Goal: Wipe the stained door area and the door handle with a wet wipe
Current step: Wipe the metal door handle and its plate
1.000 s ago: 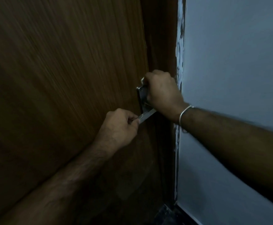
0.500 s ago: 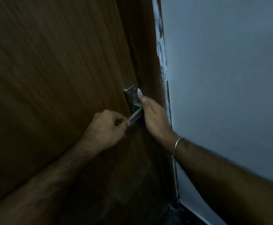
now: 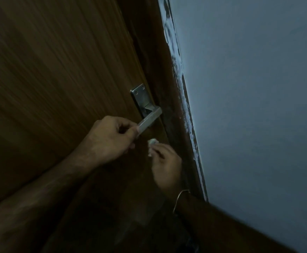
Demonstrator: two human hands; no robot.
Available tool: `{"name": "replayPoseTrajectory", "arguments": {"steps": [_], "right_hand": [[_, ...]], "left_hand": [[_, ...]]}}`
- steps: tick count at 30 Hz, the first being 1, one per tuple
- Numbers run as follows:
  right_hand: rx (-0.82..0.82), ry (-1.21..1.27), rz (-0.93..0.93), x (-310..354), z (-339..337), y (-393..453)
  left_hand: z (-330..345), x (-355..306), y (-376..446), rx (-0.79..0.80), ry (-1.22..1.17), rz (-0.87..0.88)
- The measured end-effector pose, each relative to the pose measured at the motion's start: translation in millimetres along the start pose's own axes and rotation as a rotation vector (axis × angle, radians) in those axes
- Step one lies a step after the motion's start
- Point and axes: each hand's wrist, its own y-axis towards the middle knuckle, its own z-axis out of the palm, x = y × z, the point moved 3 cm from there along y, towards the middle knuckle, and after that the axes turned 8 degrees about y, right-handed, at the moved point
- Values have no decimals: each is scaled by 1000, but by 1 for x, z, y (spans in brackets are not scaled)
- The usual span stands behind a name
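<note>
Dimly lit as it is, the lower part of the wooden door point(image 3: 48, 79) fades into shadow, and any stain on it is hard to make out; only a faint paler smear shows low down near the bottom edge. Both forearms are cut off by the frame. Most of the wet wipe point(image 3: 151, 146) is hidden inside the right hand point(image 3: 167, 167), whose fingers are curled round it, so that only a small white wad shows at the fingertips. It sits just below the handle, close to the door face; whether it touches the wood I cannot tell.

To the right stands the dark door frame point(image 3: 169, 110), with ragged white paint along its edge where it meets the pale wall point(image 3: 249, 106). A thin metal bangle point(image 3: 181, 196) circles the right wrist.

The door handle point(image 3: 149, 118) is a flat metal lever on an upright backplate point(image 3: 140, 99). Its long axis slopes down and leftward from the pivot, its free end pointing at the left hand point(image 3: 109, 137), which pinches that tip between thumb and curled fingers. The two hands are near each other but apart.
</note>
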Motion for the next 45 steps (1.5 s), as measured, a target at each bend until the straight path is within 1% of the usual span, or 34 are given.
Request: {"name": "replayPoseTrajectory", "arguments": {"steps": [1, 2, 3, 4, 5, 6, 8, 9, 10, 13, 15, 16, 17, 19, 20, 21, 22, 23, 24, 25, 26, 28, 30, 32, 34, 35, 36, 37, 38, 39, 40, 42, 43, 45], "right_hand": [[2, -21, -85, 7, 6, 2], [-21, -5, -113, 13, 7, 11], [-92, 55, -62, 14, 3, 25], [-179, 139, 37, 16, -4, 39], [-225, 194, 122, 15, -6, 46], [-227, 190, 154, 14, -4, 43], [-100, 97, 115, 19, 9, 21], [-56, 109, 105, 21, 11, 12], [-57, 150, 110, 22, 9, 10], [-252, 391, 173, 32, -7, 39], [-307, 357, 138, 47, -6, 55], [-287, 297, 100, 52, -3, 56], [-226, 239, 73, 52, 0, 54], [-12, 124, 109, 41, -5, 46], [49, 91, 149, 35, -15, 42], [20, 95, 174, 34, -29, 41], [-86, 133, 137, 38, -44, 40], [-190, 148, 24, 49, -55, 43], [-217, 107, -114, 65, -59, 49], [-159, 13, -234, 79, -57, 55], [-79, -86, -303, 90, -54, 61], [39, -258, -292, 102, -48, 64], [131, -378, -360, 112, -37, 54], [330, -470, -452, 122, -15, 29], [477, -431, -379, 131, -12, 28], [523, -371, -273, 136, -18, 39], [549, -301, -161, 142, -28, 52], [520, -254, -82, 147, -40, 67], [447, -288, -90, 153, -50, 81], [388, -388, -164, 157, -56, 92], [385, -518, -241, 159, -54, 99], [486, -734, -300, 155, -39, 101], [518, -781, -293, 149, -35, 100], [497, -793, -309, 144, -38, 98]], "left_hand": [[1, 1, -1, -24, -26, 10], [2, 3, -2, -49, -54, 23], [4, 6, -3, -80, -85, 36], [7, 8, -5, -115, -123, 48], [9, 11, -6, -148, -157, 61], [11, 13, -8, -173, -181, 77], [16, 14, -12, -208, -215, 94], [18, 14, -13, -221, -232, 87], [20, 13, -13, -230, -250, 72], [22, 9, -10, -239, -282, 20], [22, 6, -8, -243, -296, 8], [21, 5, -8, -248, -301, 4], [20, 5, -8, -251, -311, -7], [16, 5, -10, -240, -378, -54], [14, 6, -10, -228, -413, -89], [12, 7, -11, -209, -442, -128], [12, 7, -11, -183, -473, -170], [12, 9, -11, -160, -515, -209], [14, 11, -12, -136, -556, -237], [17, 12, -12, -109, -586, -255], [20, 13, -12, -85, -613, -263], [26, 13, -13, -66, -677, -278], [29, 16, -14, -82, -742, -290], [28, 18, -14, -103, -781, -293], [26, 18, -16, -116, -843, -309], [25, 18, -18, -112, -886, -324], [24, 18, -19, -99, -917, -341], [23, 18, -19, -80, -932, -360], [22, 17, -20, -66, -936, -382], [22, 15, -21, -61, -934, -397], [22, 14, -22, -66, -935, -403], [24, 10, -24, -85, -944, -397], [25, 8, -25, -97, -944, -395], [26, 7, -26, -125, -952, -386]]}}
